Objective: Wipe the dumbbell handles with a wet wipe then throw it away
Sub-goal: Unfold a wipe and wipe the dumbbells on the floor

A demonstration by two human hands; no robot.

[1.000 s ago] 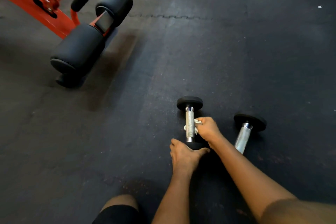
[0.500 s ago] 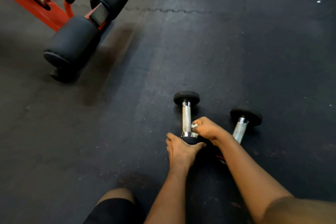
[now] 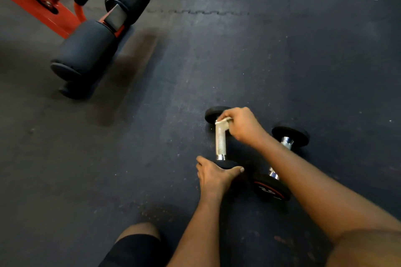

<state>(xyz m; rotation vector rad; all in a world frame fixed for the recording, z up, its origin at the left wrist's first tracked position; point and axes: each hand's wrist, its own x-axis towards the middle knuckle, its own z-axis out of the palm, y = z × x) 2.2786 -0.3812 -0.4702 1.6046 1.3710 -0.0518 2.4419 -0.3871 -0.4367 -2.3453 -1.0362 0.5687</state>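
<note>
Rubber flooring point(image 3: 282, 60) held both dumbbells. Left hand point(image 3: 213, 174) gripped the first dumbbell point(image 3: 211, 114) by its near head; right hand point(image 3: 240, 124) pinched the wet wipe point(image 3: 223, 121) at the handle's point(image 3: 220, 145) twelve-o'clock end. Likely next: the three-o'clock dumbbell point(image 3: 291, 135).

The person wore a pair of black, smooth fabric shorts point(image 3: 132, 251), seen only at the lower edge of the view, with a plain hem running across the thigh just above the bare, rounded knee point(image 3: 138, 228). Both forearms were uncovered along all their visible length, the left forearm point(image 3: 201, 223) slender in the frame, the right forearm point(image 3: 314, 182) broader and blurred toward the corner. The left hand point(image 3: 213, 176) showed one short, pale nail point(image 3: 242, 170); the right hand point(image 3: 243, 125) showed rounded knuckles
</note>
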